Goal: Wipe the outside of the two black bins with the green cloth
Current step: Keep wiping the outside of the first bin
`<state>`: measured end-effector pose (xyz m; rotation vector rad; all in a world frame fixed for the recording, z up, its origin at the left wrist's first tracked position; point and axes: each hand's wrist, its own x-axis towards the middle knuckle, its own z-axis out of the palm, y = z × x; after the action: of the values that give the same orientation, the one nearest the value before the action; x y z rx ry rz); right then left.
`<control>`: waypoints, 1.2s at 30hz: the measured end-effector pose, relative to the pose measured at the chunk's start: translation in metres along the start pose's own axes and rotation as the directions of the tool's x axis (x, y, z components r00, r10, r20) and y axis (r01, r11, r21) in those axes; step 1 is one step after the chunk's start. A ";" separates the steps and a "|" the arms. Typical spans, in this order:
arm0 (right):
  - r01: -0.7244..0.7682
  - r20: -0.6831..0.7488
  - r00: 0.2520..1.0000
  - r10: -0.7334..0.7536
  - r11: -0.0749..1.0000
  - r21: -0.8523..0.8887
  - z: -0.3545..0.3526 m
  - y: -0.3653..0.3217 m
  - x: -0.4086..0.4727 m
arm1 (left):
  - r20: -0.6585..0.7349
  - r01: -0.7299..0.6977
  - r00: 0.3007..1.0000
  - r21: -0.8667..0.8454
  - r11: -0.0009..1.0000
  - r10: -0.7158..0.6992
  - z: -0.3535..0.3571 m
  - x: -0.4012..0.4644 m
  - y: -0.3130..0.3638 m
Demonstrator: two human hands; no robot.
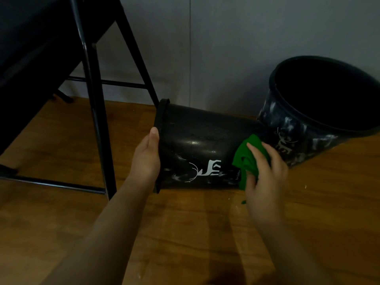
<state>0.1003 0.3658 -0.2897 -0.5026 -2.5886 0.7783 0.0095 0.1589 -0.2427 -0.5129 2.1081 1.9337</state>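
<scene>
Tipped bin left, upright bin right

Left grip cups, thumb raised; right grip presses, fingers spread; both forearms extended.

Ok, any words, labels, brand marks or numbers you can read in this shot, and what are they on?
No text can be read for sure.
Bin lying on its side: white stylised logo, a graphic, not readable letters.
Same bin, beside the green cloth: small vertical print, too small and blurred.
Tilted bin on the right: similar white logo, smeared and unreadable.
</scene>
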 end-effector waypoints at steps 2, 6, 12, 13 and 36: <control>-0.112 -0.049 0.992 0.114 0.993 0.040 -0.004 0.011 0.008 | 0.001 -0.008 1.000 -0.002 1.000 0.008 -0.001 0.000 -0.001; -0.207 -0.122 0.969 0.214 0.976 0.066 -0.002 0.004 0.005 | 0.000 -0.024 1.000 -0.008 1.000 0.024 0.001 0.001 -0.002; -0.001 0.019 1.000 0.001 1.000 0.013 0.000 0.003 0.000 | 0.020 -0.039 0.999 0.015 0.999 0.039 -0.003 0.006 0.001; -0.033 -0.006 0.999 0.033 0.999 0.026 -0.002 0.007 0.004 | 0.023 -0.039 0.999 0.025 0.999 0.038 -0.003 0.007 0.003; 0.030 -0.086 0.995 -0.041 0.992 -0.126 -0.002 0.017 0.031 | 0.006 -0.187 0.982 0.068 0.980 0.187 -0.009 -0.006 -0.019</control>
<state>0.0787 0.3939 -0.2903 -0.5136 -2.5668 0.5723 0.0231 0.1493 -0.2569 -0.3115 2.2866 1.9486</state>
